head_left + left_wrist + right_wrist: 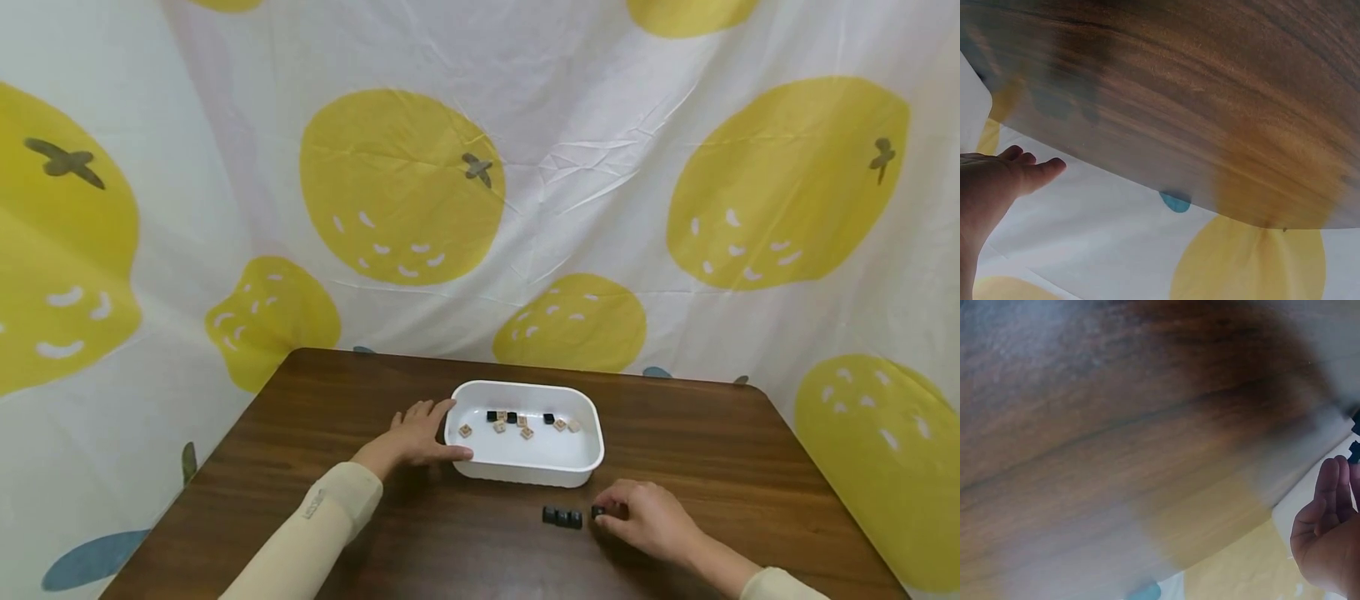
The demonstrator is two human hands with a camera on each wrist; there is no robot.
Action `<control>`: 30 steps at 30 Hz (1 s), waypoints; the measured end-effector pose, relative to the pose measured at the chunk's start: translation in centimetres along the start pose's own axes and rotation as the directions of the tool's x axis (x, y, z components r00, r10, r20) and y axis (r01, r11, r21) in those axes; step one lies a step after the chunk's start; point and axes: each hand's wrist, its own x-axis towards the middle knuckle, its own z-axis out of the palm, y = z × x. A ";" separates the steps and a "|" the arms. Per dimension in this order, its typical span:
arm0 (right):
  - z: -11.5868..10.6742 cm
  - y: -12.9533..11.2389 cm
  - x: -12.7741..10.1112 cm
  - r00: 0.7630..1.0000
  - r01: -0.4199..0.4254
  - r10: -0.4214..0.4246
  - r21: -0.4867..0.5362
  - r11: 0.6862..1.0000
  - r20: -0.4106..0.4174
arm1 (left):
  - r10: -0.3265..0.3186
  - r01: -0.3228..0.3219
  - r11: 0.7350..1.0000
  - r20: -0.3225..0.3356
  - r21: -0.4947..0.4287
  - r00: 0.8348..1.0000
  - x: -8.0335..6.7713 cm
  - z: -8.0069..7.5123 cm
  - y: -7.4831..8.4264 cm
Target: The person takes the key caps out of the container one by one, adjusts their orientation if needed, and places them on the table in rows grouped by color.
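A white plastic basin (517,472) stands on the table with several small black and beige square pieces (527,433) lying loose inside. My left hand (420,435) rests at the basin's left end, thumb over the front rim and fingers extended along the side; the left wrist view shows those fingers loosely straight. In front of the basin, three small black blocks (562,517) form a short row. Just right of them, my right hand (651,518) pinches another small black block (597,512) between thumb and fingers. The right wrist view catches dark blocks (1354,452) at its edge, by the fingertips.
The dark brown wooden table (720,450) has rounded far corners. Behind and beside it hangs a white cloth (585,208) printed with yellow lemons. The basin's raised walls stand between the two hands.
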 end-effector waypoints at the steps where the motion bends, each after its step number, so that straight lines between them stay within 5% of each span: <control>1: 0.1 0.0 0.0 1.000 0.001 -0.001 -0.010 1.000 0.004 | 0.001 -0.001 1.000 -0.001 -0.002 1.000 0.0 0.0 0.0; 30: 1.1 -0.4 0.6 0.997 0.014 -0.008 -0.076 0.997 0.080 | 0.012 -0.012 1.000 -0.016 -0.021 1.000 0.0 0.1 -0.1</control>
